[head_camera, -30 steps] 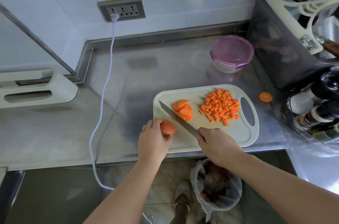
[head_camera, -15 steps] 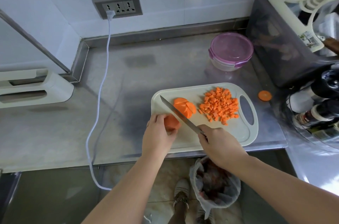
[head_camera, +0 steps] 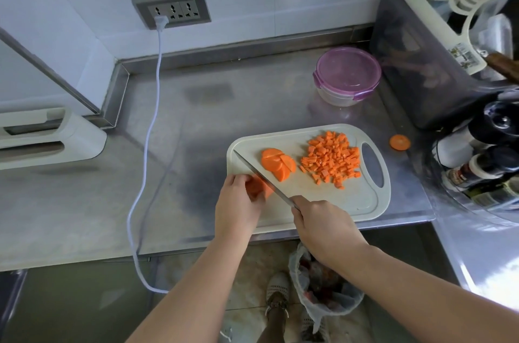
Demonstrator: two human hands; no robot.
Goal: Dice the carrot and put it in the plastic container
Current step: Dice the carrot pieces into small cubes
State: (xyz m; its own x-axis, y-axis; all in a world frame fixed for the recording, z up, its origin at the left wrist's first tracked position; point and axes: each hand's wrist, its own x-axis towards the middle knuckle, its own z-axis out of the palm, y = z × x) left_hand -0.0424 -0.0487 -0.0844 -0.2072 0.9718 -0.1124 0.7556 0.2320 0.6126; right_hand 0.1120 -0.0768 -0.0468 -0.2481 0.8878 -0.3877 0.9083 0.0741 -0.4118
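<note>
On the grey stainless-steel countertop (head_camera: 196,123), back right corner: a dark grey translucent plastic bin (head_camera: 415,62), upright. White rectangular plastic cutting board (head_camera: 337,199) lies at the front edge, right part, handle hole pointing right. Round clear plastic container with purple clip lid (head_camera: 348,74) sits behind the board near the back edge, just beside the bin, lid on. Right hand (head_camera: 325,227) over the board's front edge, fingers curled tight round the handle of a long steel kitchen knife (head_camera: 261,177); blade runs diagonally toward the board's back-left corner. Left hand (head_camera: 238,208) at the board's front-left corner, fingers bent and clamped on an orange carrot stub (head_camera: 257,187), which sits on the board against the blade's left side. Heap of small orange carrot dice (head_camera: 331,160) on the board's right half, next to the handle hole. Overlapping orange half-round carrot slices (head_camera: 276,164) mid-board, between blade and dice. One orange carrot round (head_camera: 399,142) on the countertop right of the board, apart from it.
</note>
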